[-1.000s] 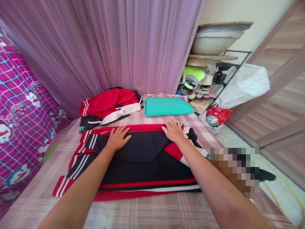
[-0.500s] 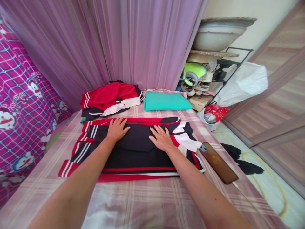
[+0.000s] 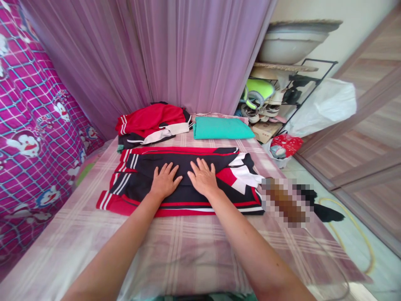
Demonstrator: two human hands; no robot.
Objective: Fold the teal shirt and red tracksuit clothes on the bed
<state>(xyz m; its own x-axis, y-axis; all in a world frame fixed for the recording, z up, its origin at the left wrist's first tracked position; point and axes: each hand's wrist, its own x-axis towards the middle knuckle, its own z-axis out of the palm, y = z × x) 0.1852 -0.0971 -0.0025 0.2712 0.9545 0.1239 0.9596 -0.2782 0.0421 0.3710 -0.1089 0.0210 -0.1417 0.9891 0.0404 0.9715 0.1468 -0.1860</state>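
Observation:
A folded black, red and white tracksuit jacket (image 3: pixel 184 193) lies flat on the checked bed sheet (image 3: pixel 188 246), its striped cuffs to the left and its white collar part to the right. My left hand (image 3: pixel 164 179) rests on the black cloth near the middle, fingers spread and palm down. Close to its right, my right hand (image 3: pixel 203 177) lies on the same cloth, also flat with the fingers apart. Neither hand grips anything. Parts of the jacket under both hands and wrists are hidden.
Behind the jacket lie a pile of red and black clothes (image 3: pixel 153 123) and a folded teal cloth (image 3: pixel 223 128). A pixelated phone (image 3: pixel 285 202) with a cable sits at the right edge. A rack (image 3: pixel 319 83) of shoes stands beyond, by a purple curtain (image 3: pixel 194 54).
My right hand has slid left and nearer across the jacket, away from its collar end. My left hand has moved right and nearer, so the hands are closer together. The view has shifted slightly.

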